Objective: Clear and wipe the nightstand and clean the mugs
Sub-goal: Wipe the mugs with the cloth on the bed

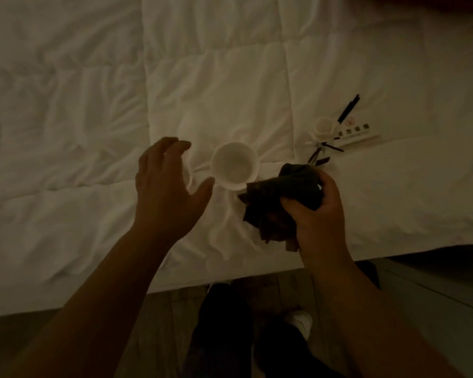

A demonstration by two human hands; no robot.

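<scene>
A white mug (234, 165) stands upright on the white duvet (79, 105) near the bed's front edge. My left hand (167, 186) hovers just left of it, fingers spread and relaxed, thumb close to the mug's rim; a second white object is partly hidden behind its fingers. My right hand (316, 211) grips a crumpled dark cloth (281, 203) just right of the mug. A smaller white cup (324, 128) stands farther right on the bed.
Beside the small cup lie a black pen (348, 107), a white card with dark squares (358, 133) and some small dark items (321, 154). The bed's edge runs along the bottom; below it are the floor and my legs (230, 336).
</scene>
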